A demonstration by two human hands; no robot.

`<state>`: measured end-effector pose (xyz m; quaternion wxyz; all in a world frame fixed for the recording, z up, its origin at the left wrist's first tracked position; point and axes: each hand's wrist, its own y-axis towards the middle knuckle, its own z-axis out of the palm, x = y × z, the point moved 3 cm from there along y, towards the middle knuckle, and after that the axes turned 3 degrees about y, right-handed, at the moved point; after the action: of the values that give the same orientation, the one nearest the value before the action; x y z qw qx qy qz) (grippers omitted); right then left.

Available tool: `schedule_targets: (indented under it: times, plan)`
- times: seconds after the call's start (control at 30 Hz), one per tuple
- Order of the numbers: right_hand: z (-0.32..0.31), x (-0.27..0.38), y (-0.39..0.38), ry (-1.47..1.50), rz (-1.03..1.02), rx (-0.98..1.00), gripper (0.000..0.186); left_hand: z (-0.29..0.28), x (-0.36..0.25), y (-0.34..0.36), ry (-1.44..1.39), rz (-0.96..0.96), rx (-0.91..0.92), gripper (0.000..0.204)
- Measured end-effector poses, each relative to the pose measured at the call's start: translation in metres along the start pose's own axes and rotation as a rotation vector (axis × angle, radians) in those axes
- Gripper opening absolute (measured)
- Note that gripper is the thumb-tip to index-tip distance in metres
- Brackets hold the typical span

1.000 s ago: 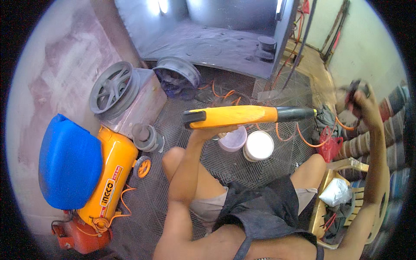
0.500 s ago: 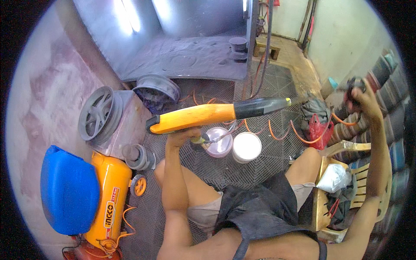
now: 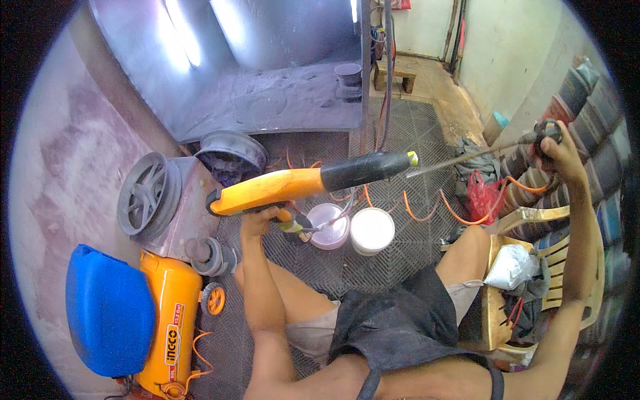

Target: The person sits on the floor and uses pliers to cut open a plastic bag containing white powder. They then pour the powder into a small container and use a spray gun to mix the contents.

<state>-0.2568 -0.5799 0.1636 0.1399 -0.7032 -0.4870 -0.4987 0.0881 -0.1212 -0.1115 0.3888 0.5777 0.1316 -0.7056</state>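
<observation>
My left hand [image 3: 257,225] is closed round the grip of an orange-and-black spray gun [image 3: 280,187], whose barrel lies roughly level, pointing right. My right hand [image 3: 557,152] grips a dark blow gun [image 3: 547,133] with a long thin nozzle [image 3: 470,155], its tip just below the spray gun's front end. An orange coiled hose [image 3: 460,215] hangs below the blow gun. Under the spray gun stand a lilac bucket [image 3: 327,237] and a white bucket [image 3: 372,233] on the dark grid mat.
A grey booth [image 3: 253,100] fills the back. At left are an orange compressor [image 3: 157,267], blue cover [image 3: 107,310], wheel rim [image 3: 148,193] on a box and another rim [image 3: 230,157]. A chair [image 3: 580,267] holding bags, a red bag [image 3: 483,200] and stacked tyres [image 3: 577,100] stand at right.
The spray gun has moved left and down, its barrel tilting slightly up to the right. The blow gun's thin nozzle now reaches leftward toward the barrel's tip. The view has shifted, showing more of the passage behind.
</observation>
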Motion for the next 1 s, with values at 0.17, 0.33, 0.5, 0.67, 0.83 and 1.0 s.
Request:
schedule_targets:
  times: [0.17,0.33,0.5,0.67,0.83,1.0]
  plan:
    - [-0.008,-0.003,-0.002,-0.005,0.013,-0.018,0.049,-0.005,-0.003,-0.008,-0.082,0.032,0.003,0.051]
    - [-0.003,-0.004,0.0,0.078,0.023,0.058,0.047,-0.018,-0.001,-0.009,-0.03,0.096,0.038,0.053]
    - [-0.003,-0.006,0.002,0.029,0.039,0.11,0.047,-0.014,-0.004,-0.009,-0.066,0.108,0.022,0.056]
    - [0.008,-0.003,0.003,0.089,-0.019,0.112,0.047,-0.026,-0.003,-0.01,-0.023,0.082,0.013,0.056]
    - [0.01,-0.006,0.009,0.097,0.005,0.192,0.05,-0.023,-0.003,-0.012,-0.008,0.081,0.016,0.057]
    - [0.008,-0.016,0.011,0.145,0.075,0.191,0.064,-0.026,-0.002,-0.011,-0.063,0.105,0.053,0.053]
